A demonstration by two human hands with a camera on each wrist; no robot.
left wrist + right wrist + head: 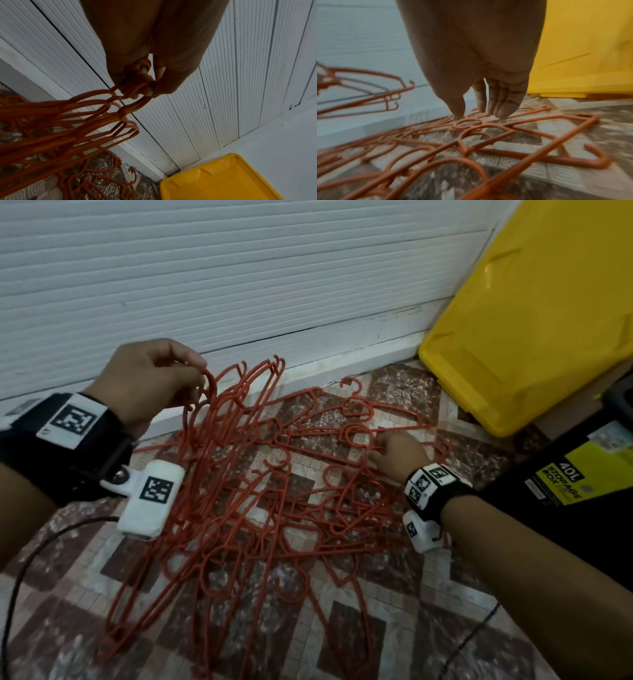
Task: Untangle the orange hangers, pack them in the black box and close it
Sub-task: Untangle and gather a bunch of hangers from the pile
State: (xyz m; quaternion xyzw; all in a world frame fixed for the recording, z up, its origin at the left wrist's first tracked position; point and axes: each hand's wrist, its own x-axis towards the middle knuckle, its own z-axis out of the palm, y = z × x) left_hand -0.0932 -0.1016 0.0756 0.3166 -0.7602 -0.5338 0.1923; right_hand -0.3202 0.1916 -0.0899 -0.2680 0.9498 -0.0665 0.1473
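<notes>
A tangled heap of orange hangers (274, 508) lies on the patterned tile floor. My left hand (161, 378) is raised at the left and grips the hooks of several hangers (137, 86), which slant down into the heap. My right hand (397, 453) reaches down at the heap's right side, its straight fingers (503, 108) touching a hanger hook (467, 124) on the floor, gripping nothing. The black box (565, 501) with a yellow label stands at the right edge, its inside hidden.
A yellow lid (534, 330) leans against the white ribbed wall (239, 268) at the back right. A black cable (30, 570) trails over the floor (342, 628) at the lower left. The wall's skirting runs just behind the heap.
</notes>
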